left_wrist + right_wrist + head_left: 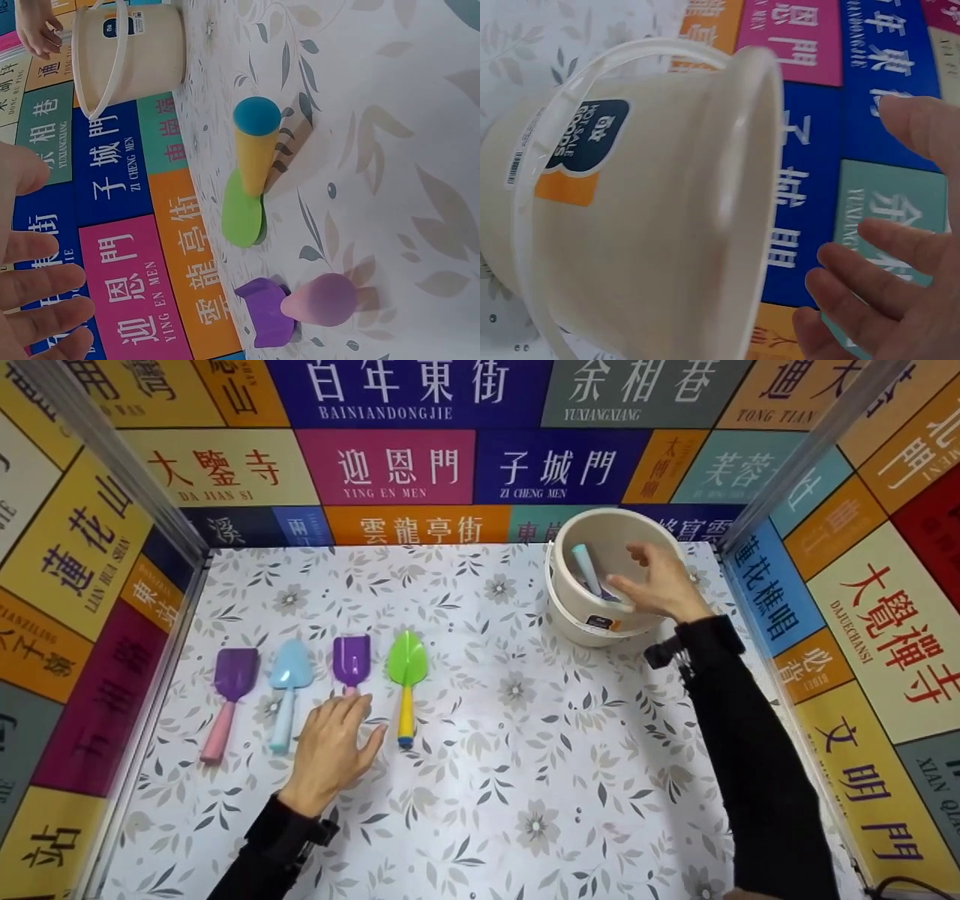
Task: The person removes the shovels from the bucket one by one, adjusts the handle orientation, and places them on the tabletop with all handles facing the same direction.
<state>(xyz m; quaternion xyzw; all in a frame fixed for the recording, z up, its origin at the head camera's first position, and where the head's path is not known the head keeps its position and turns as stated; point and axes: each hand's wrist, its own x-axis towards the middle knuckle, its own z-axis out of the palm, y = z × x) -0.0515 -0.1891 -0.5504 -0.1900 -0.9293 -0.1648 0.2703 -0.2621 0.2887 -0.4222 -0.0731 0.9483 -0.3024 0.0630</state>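
My left hand (326,746) hovers with fingers spread over the pink handle of a purple toy shovel (352,657); in the left wrist view nothing is in its grasp. To its right lies a green trowel (407,661) with a yellow handle and blue end. On its left are a light blue trowel (290,666) and another purple shovel (235,673) with a pink handle. My right hand (664,581) reaches over the cream bucket (566,615), fingers loosely bent and holding nothing. A light blue handle (587,570) leans inside the bucket; its lower end is hidden.
The bucket's white carrying handle (526,240) hangs down its side. Printed panels (386,466) wall in the back and both sides of the floral-patterned table (480,780). The bucket stands near the back right corner, close to the back panel.
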